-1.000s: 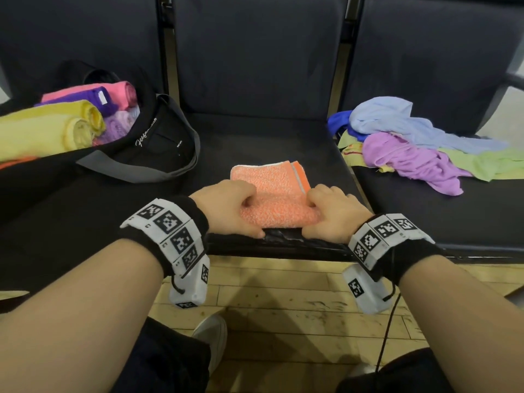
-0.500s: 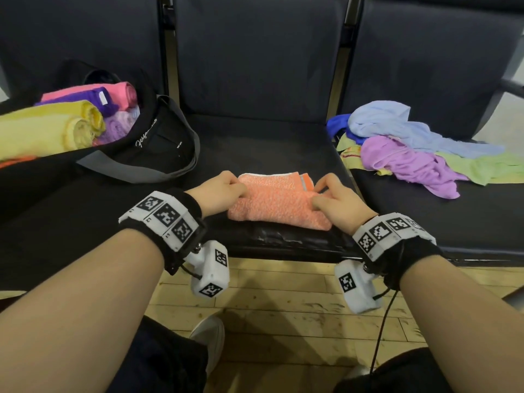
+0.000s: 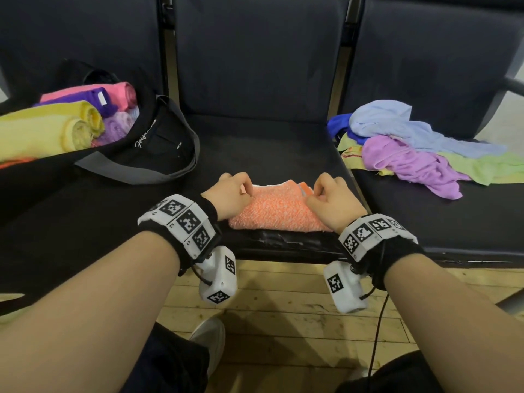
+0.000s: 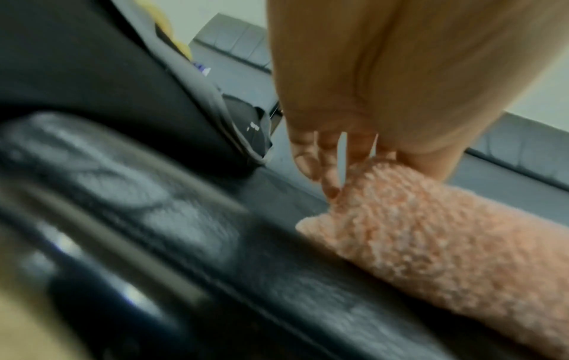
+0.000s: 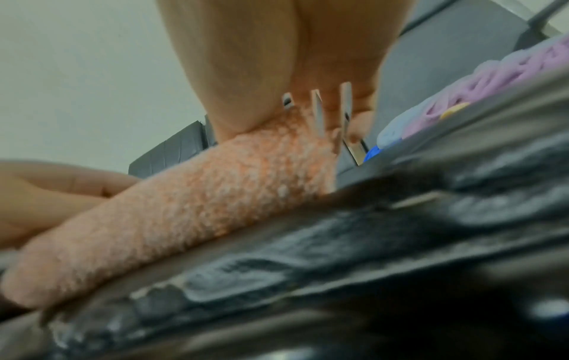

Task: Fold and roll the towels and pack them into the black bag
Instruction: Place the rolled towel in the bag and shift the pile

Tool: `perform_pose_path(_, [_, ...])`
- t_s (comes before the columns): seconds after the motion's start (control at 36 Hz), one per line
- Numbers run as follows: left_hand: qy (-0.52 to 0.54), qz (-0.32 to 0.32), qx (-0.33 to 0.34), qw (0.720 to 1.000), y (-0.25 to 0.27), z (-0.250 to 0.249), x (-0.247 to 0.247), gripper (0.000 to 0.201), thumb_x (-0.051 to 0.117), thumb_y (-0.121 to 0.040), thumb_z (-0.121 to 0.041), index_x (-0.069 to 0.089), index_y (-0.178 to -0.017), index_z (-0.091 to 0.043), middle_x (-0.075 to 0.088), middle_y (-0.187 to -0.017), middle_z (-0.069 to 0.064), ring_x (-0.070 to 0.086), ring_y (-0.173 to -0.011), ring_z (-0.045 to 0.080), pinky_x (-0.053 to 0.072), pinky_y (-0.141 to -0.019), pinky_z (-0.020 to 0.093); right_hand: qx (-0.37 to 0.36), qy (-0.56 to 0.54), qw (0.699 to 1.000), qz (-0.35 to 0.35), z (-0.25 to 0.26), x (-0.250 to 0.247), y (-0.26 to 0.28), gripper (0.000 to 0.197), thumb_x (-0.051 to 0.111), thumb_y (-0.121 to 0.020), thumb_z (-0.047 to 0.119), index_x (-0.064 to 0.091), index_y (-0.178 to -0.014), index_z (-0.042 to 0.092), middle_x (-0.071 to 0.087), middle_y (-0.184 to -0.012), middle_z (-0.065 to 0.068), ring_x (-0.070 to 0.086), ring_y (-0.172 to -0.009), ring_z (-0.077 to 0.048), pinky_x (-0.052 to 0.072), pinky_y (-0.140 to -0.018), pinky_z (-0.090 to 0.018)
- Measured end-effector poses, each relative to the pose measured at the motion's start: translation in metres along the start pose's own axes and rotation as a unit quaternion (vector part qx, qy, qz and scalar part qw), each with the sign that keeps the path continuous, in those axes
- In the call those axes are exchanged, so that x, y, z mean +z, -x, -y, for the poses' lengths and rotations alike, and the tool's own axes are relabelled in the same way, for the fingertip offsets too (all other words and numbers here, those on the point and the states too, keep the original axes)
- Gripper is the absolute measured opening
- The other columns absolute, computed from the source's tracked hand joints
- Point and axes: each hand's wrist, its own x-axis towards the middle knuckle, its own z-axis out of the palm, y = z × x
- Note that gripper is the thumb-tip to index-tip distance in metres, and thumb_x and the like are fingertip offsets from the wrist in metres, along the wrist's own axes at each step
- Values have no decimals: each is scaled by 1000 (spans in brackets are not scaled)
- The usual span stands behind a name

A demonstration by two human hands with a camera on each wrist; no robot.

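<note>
Both wrist views are blurred. The bag [image 3: 158, 143] runs off the head view's left edge, its rolled towels [image 3: 42, 131] cut there too. Each hand's fingertips are hidden behind the orange towel [image 3: 272, 211]

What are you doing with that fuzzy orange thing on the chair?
A person is rolling an orange towel on the middle seat. The left hand and right hand each curl over one end of it. Rolled towels already fill the black bag to the left. A pile of loose towels waits on the right-hand seat.
</note>
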Motion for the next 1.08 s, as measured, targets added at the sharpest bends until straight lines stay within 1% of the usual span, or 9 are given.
perform_pose_path(0.11, [-79, -23, 31, 996, 6, -1, -2, 7, 50, -94, -25, 56, -96, -21, 58, -108, 3, 54, -97, 20, 47, -91, 39, -81, 73, 992, -66, -5, -4, 2, 50, 51, -86, 59, 58, -72, 12, 55, -85, -2, 56, -82, -22, 46, -82, -42])
perform_pose_path(0.25, [-108, -9, 23, 994, 19, -10, 0, 38, 49, -88, -58, 54, -90, -20, 57, -97, -3, 56, -85, 16, 48, -75, 35, -118, 123, 985, -36, -4, -4, 11, 69, 40, -82, 74, 55, -60, 10, 54, -64, 2, 53, -75, -20, 39, -78, -39])
perform_pose_path(0.42, [-149, 21, 13, 989, 29, -16, -2, 62, 68, -75, -49, 48, -126, -20, 41, -123, 0, 45, -95, 17, 44, -84, 30, -113, 196, 973, 41, 2, -11, 14, 65, 39, -67, 65, 63, -104, 17, 61, -107, 0, 51, -108, -24, 35, -91, -39])
perform_pose_path(0.5, [-176, 28, 35, 983, 28, -15, -1, 60, 70, -77, -31, 45, -129, -16, 39, -128, 2, 43, -102, 18, 44, -90, 32, -112, 176, 976, 59, 4, -9, 16, 44, 59, -73, 50, 54, -106, 22, 54, -107, 2, 47, -113, -23, 33, -88, -36])
perform_pose_path(0.64, [-213, 34, 51, 975, 24, -14, 0, 49, 66, -81, -30, 49, -123, -13, 34, -128, 2, 35, -117, 21, 41, -99, 37, -107, 176, 975, 78, 2, -7, 15, 51, 64, -78, 33, 50, -124, 14, 38, -128, -4, 36, -121, -24, 35, -96, -35])
perform_pose_path(0.75, [-116, 38, 22, 992, 22, -15, -5, 23, 59, -87, -25, 56, -105, -10, 48, -115, 7, 50, -102, 21, 47, -90, 35, -88, 133, 984, 73, 2, -9, 14, 45, 61, -82, 34, 50, -122, 19, 48, -118, -7, 45, -114, -28, 38, -93, -37])
perform_pose_path(0.83, [-4, 26, -29, 999, 18, -11, -8, 38, 64, -81, -27, 54, -114, -10, 58, -111, 5, 58, -98, 21, 50, -90, 38, -29, 27, 998, 47, -2, -13, 13, 38, 61, -80, 35, 40, -111, 28, 54, -110, -7, 51, -104, -33, 43, -89, -40])
perform_pose_path(0.94, [103, 16, -102, 989, 13, -9, -14, 36, 64, -81, -23, 52, -113, -12, 56, -98, 4, 54, -86, 16, 44, -80, 32, 7, -133, 991, 4, -1, -16, 12, 33, 62, -82, 24, 43, -107, 15, 53, -93, -4, 51, -83, -20, 43, -78, -36])
perform_pose_path(1.08, [211, 57, -161, 962, 9, -9, -16, 49, 56, -88, -34, 44, -128, -9, 54, -118, 12, 58, -108, 33, 51, -89, 44, 60, -215, 975, -24, -3, -15, 5, 29, 58, -89, 25, 46, -112, 12, 49, -87, 5, 48, -87, -17, 35, -78, -32])
